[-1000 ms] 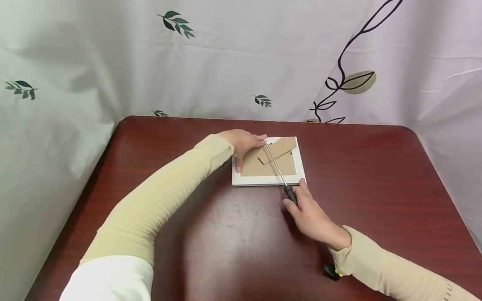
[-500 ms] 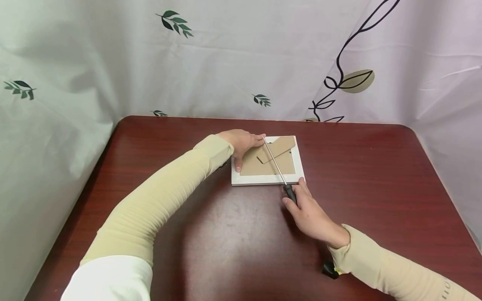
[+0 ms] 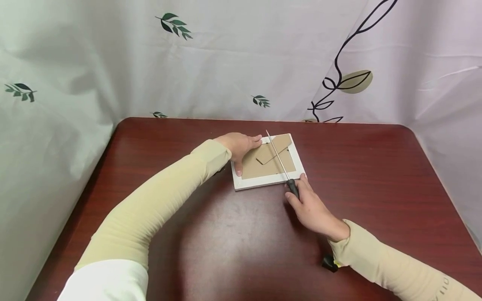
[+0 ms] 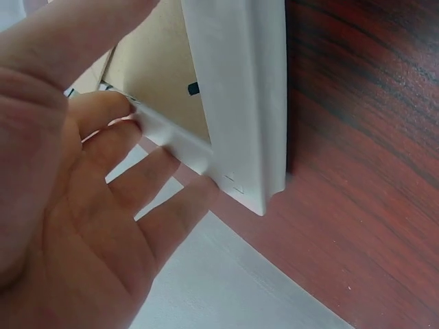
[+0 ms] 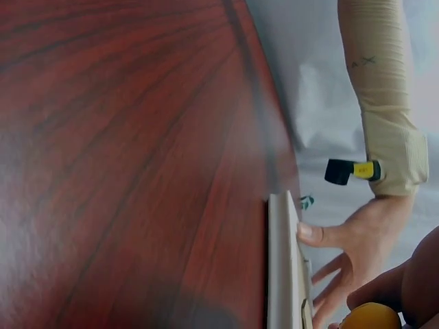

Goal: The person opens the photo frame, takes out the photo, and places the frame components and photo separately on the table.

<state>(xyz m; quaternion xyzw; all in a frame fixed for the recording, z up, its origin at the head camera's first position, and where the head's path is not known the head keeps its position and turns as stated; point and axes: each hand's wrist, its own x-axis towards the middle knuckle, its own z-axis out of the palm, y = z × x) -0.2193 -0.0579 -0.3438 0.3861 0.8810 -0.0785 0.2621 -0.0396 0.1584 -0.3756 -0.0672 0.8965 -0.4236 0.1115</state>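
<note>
We see a picture frame lying face down on the red-brown table, turned slightly askew, its near edge slanting away from us toward the right. Its brown backing board and the stand leg face up.

What matters most is how the screwdriver lies to the frame. Its long axis runs at a slant across the back, from the near right corner toward the far edge, and in the head view the tip shows just past that edge. We cannot tell whether the shaft touches the board.

The right hand is nearer that near right corner. Its fingers are wrapped around the black handle, and 1 fingertip reaches the frame's corner. The frame lies ahead and to the left of this grip.

The left hand is at the opposite side, holding the frame's left end: the thumb rests over the backing side, and the fingertips press along the far edge, as the left wrist view shows. So the 2 hands sit at opposite ends of the frame, with the shaft pointing between them, nearer the left fingers at its tip.
</note>
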